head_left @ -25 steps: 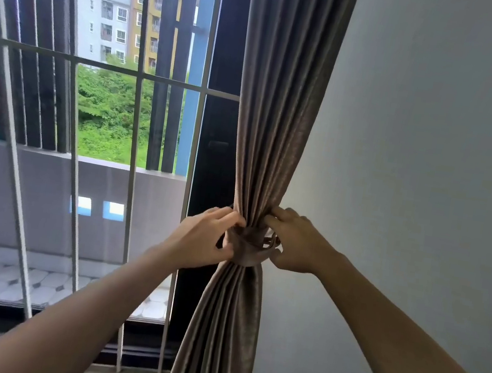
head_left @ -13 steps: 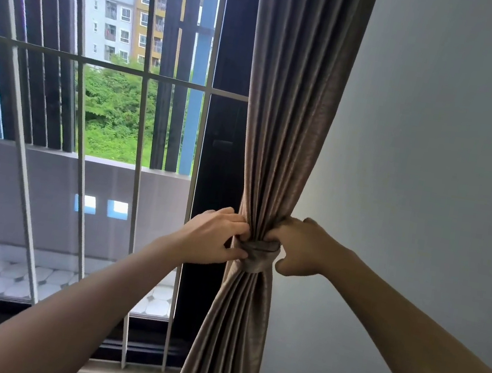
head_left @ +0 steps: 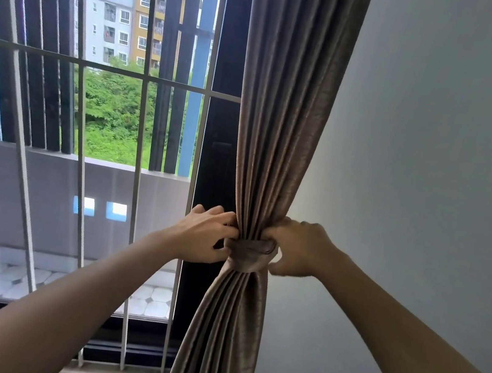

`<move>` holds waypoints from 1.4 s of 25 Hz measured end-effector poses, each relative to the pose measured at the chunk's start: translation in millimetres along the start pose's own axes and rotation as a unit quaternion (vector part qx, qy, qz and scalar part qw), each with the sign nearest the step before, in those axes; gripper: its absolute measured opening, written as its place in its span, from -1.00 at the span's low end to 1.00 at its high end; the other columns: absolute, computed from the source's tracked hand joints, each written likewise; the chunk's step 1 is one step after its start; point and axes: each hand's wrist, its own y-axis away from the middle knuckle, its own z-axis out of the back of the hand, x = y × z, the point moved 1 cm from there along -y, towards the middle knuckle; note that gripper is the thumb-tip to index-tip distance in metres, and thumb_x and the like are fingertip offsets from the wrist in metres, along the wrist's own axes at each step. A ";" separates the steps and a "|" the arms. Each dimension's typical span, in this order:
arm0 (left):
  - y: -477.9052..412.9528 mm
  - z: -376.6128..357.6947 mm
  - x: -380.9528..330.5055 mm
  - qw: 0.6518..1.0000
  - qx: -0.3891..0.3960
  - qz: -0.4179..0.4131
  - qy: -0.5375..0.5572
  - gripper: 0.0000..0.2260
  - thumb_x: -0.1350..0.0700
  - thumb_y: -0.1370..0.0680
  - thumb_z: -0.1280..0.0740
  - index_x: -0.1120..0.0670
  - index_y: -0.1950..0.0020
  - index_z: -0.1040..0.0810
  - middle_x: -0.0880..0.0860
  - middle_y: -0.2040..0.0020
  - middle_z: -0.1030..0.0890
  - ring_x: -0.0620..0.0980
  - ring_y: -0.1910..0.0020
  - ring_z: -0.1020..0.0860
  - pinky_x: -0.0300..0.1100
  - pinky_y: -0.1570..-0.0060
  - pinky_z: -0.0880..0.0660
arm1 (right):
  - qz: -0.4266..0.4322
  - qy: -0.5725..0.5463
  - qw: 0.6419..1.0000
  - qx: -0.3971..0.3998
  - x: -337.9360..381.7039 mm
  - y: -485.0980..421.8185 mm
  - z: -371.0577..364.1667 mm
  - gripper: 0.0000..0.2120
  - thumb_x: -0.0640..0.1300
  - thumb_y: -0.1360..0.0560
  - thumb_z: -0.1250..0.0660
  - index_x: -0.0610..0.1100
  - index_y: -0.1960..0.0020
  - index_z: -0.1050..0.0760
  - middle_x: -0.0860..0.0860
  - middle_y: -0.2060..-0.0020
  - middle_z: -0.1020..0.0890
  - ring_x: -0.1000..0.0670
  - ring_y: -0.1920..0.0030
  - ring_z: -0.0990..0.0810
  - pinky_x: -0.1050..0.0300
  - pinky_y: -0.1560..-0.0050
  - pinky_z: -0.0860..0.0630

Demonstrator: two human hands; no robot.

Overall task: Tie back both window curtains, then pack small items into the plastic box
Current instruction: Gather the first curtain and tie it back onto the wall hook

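A brown-grey curtain (head_left: 287, 96) hangs gathered at the right side of the window, next to the wall. A tieback band (head_left: 249, 254) of the same fabric wraps it tightly at hand height. My left hand (head_left: 203, 236) pinches the curtain folds and the band's left side. My right hand (head_left: 299, 247) grips the band and folds from the right, fingers curled in. The band's ends are hidden behind the fabric and my fingers. No plastic box or small items are in view.
White window bars (head_left: 80, 161) and a dark window frame post (head_left: 217, 156) stand left of the curtain. A plain grey wall (head_left: 430, 182) fills the right side. Outside are a balcony wall (head_left: 102, 197), trees and apartment blocks.
The band has been pulled tighter around the curtain and looks neater. Both hands stay at its sides; the right hand's fingers curled in closer. The view has shifted slightly left.
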 end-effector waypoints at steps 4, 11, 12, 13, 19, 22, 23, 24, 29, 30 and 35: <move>11.6 -8.2 8.2 0.991 -0.111 0.009 0.077 -0.73 -0.08 -0.45 -0.17 0.00 0.00 -0.57 -0.04 -0.03 -0.49 -0.06 0.01 -0.46 -0.14 0.04 -0.42 | 0.003 -0.133 0.990 -0.053 -6.3 11.5 -21.5 -0.57 -0.08 -0.37 -0.36 -0.03 -0.23 -0.43 0.08 -0.10 -0.49 -0.02 0.04 -0.55 0.17 0.18 -0.38; 34.8 -64.6 -23.1 0.927 -0.025 0.207 0.310 -0.69 -0.14 -0.44 -0.37 0.07 0.00 -0.60 -0.03 0.19 -0.66 -0.10 0.22 -0.61 -0.12 0.12 -0.57 | -0.222 -0.316 0.922 -0.041 13.4 23.6 -129.7 -0.55 0.03 -0.48 -0.32 -0.17 -0.29 -0.45 -0.07 -0.16 -0.59 -0.04 -0.05 -0.62 0.13 -0.07 -0.50; 29.5 -67.0 -27.0 0.920 -0.027 0.226 0.320 -0.69 -0.14 -0.44 -0.37 0.08 0.01 -0.59 -0.04 0.20 -0.64 -0.09 0.22 -0.60 -0.14 0.13 -0.56 | -0.228 -0.332 0.914 -0.056 17.0 17.0 -133.9 -0.57 0.03 -0.49 -0.32 -0.19 -0.27 -0.47 -0.09 -0.14 -0.61 -0.07 -0.06 -0.63 0.11 -0.05 -0.50; 24.0 -68.0 -30.4 0.915 -0.035 0.242 0.321 -0.71 -0.11 -0.46 -0.37 0.10 0.05 -0.58 -0.03 0.23 -0.62 -0.07 0.23 -0.57 -0.15 0.16 -0.53 | -0.234 -0.339 0.908 -0.081 18.3 10.3 -134.8 -0.64 0.00 -0.50 -0.31 -0.20 -0.19 -0.51 -0.11 -0.09 -0.64 -0.10 -0.03 -0.63 0.09 -0.02 -0.52; 26.9 -73.3 -40.0 0.925 -0.085 0.253 0.270 -0.75 0.05 -0.53 -0.32 0.17 0.28 -0.49 -0.08 0.51 -0.35 -0.03 0.46 -0.38 -0.18 0.33 -0.27 | -0.192 -0.297 0.932 -0.085 11.9 -6.4 -142.3 -0.85 -0.23 -0.50 -0.20 -0.25 0.22 -0.46 -0.22 0.23 -0.63 -0.20 0.22 -0.55 0.12 0.26 -0.25; 28.8 -74.6 -32.5 0.916 -0.123 0.283 0.255 -0.77 0.10 -0.55 -0.28 0.21 0.23 -0.51 0.04 0.43 -0.49 0.11 0.39 -0.49 -0.10 0.31 -0.39 | -0.130 -0.441 0.888 -0.004 -1.7 0.3 -136.4 -0.82 -0.21 -0.48 -0.21 -0.28 0.24 -0.48 -0.22 0.29 -0.59 -0.07 0.25 -0.54 0.07 0.19 -0.43; 27.4 -75.1 -34.3 0.918 -0.126 0.283 0.247 -0.77 0.10 -0.56 -0.27 0.22 0.22 -0.50 0.09 0.38 -0.54 0.11 0.37 -0.50 -0.09 0.30 -0.40 | -0.118 -0.495 0.860 0.030 -8.7 5.0 -131.2 -0.82 -0.19 -0.47 -0.21 -0.24 0.23 -0.51 -0.19 0.29 -0.60 -0.01 0.23 -0.56 0.06 0.11 -0.51; 25.4 -76.2 -39.7 0.921 -0.130 0.276 0.242 -0.78 0.11 -0.57 -0.25 0.21 0.21 -0.49 0.12 0.35 -0.57 0.09 0.36 -0.50 -0.11 0.31 -0.38 | -0.115 -0.525 0.841 0.057 -15.7 10.2 -129.1 -0.81 -0.16 -0.46 -0.21 -0.21 0.23 -0.53 -0.15 0.29 -0.60 0.03 0.22 -0.56 0.06 0.06 -0.55; 20.6 -82.2 -75.7 0.926 -0.153 0.240 0.247 -0.78 0.05 -0.53 -0.27 0.18 0.19 -0.52 0.06 0.33 -0.56 0.02 0.37 -0.49 -0.22 0.33 -0.27 | -0.153 -0.368 0.914 -0.079 -14.3 32.2 -127.4 -0.81 -0.11 -0.52 -0.27 -0.09 -0.07 -0.60 0.08 0.12 -0.64 0.15 0.18 -0.60 0.48 0.16 -0.40; 21.5 -82.8 -76.8 0.925 -0.156 0.240 0.248 -0.78 0.03 -0.51 -0.29 0.17 0.19 -0.52 0.03 0.35 -0.53 -0.01 0.38 -0.47 -0.24 0.34 -0.26 | -0.166 -0.362 0.909 -0.126 -9.7 33.4 -128.3 -0.79 -0.10 -0.52 -0.30 -0.09 -0.11 -0.60 0.06 0.06 -0.64 0.11 0.13 -0.63 0.44 0.14 -0.42; 23.1 -79.5 -75.0 0.934 -0.134 0.239 0.230 -0.75 0.04 -0.57 -0.24 0.20 0.17 -0.53 0.08 0.30 -0.56 0.04 0.31 -0.52 -0.23 0.30 -0.30 | -0.161 -0.284 0.936 -0.129 -0.2 19.3 -131.6 -0.78 -0.16 -0.54 -0.23 -0.23 0.20 -0.54 -0.15 0.28 -0.66 -0.04 0.36 -0.45 0.18 0.26 -0.28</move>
